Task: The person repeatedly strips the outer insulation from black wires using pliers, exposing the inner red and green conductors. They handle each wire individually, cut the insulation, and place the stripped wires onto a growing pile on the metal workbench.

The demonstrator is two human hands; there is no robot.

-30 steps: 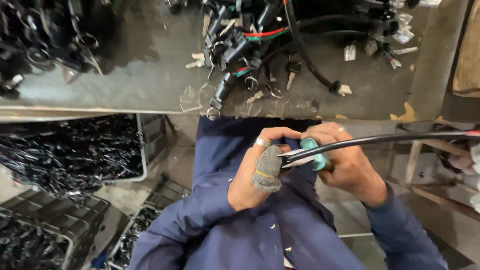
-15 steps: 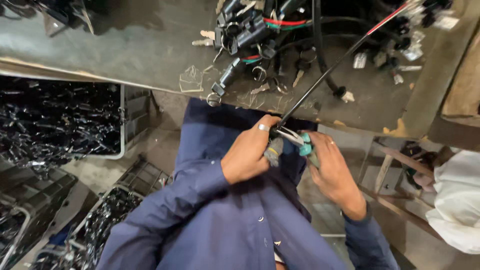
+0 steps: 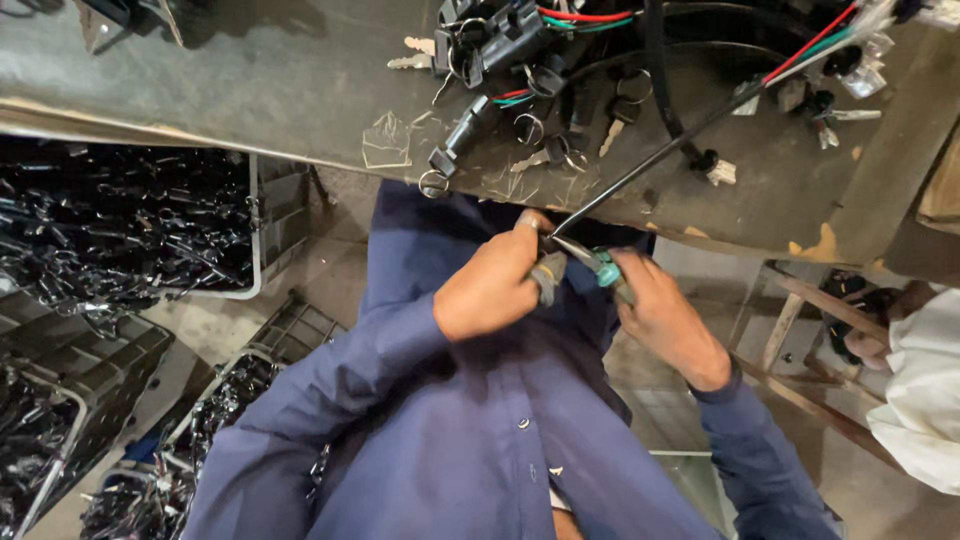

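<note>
The left hand (image 3: pixel 495 290) pinches a thin black sheathed cable (image 3: pixel 660 150); the right hand's (image 3: pixel 665 315) fingers wrap teal-handled pliers (image 3: pixel 590 262) below the scuffed grey tabletop (image 3: pixel 250 80).

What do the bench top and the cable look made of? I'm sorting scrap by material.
Bench top: seemingly metal sheet, dull grey, scuffed, with a thin bent edge. Black cable: apparently plastic or rubber sheath, smooth and glossy, with coloured insulated wires emerging at its far end.

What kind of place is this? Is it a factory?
Probably a small workshop that puts together wiring parts. The bench holds wires and keys, crates brim with black parts, and the hands work a cable with pliers.
</note>
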